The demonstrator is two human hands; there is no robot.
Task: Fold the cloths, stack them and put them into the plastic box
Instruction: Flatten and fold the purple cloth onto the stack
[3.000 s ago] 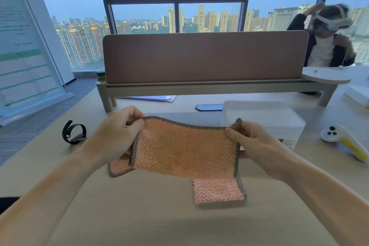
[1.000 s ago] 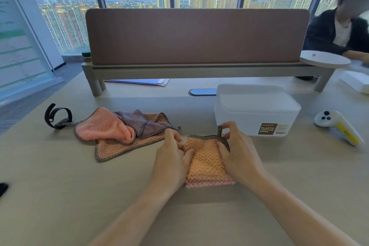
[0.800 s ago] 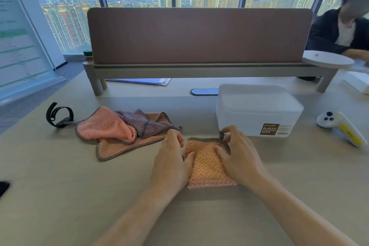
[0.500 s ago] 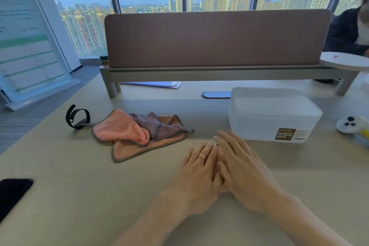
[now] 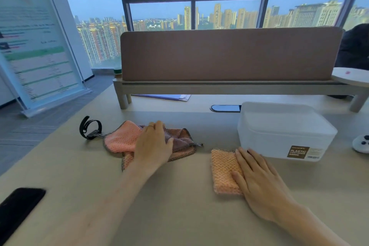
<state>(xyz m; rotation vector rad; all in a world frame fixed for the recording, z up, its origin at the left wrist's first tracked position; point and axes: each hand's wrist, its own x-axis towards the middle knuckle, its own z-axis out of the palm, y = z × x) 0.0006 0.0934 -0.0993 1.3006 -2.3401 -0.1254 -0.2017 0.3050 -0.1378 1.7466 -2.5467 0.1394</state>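
1. Cloths: a folded orange waffle-weave cloth (image 5: 222, 169) lies on the pale wooden table (image 5: 179, 215), right of centre, as a compact rectangle. Its long axis runs near to far.
2. A loose pile of pink and mauve dark-edged cloths (image 5: 119, 139) lies well apart to the left, unfolded, with its long axis left to right.
3. The right hand (image 5: 257, 181) rests flat on the right half of the folded cloth, fingers straight and slightly spread, pointing far.
4. The left hand (image 5: 153, 143) lies on top of the pile, fingers close together and laid over the fabric, thumb out to the right. No pinch shows.
5. A translucent white plastic box (image 5: 283, 131) stands just beyond and to the right of the folded cloth. Its lid appears to be on.
6. Deciding relation: the pile sits directly beneath the left fingers, so that hand is the nearer. The next cloth probably has to be drawn rightward and nearer, toward open table beside the folded one.
7. Also present: a black wrist strap (image 5: 89, 129) touching the pile's left corner, and a black phone (image 5: 18, 205) at the near left edge.
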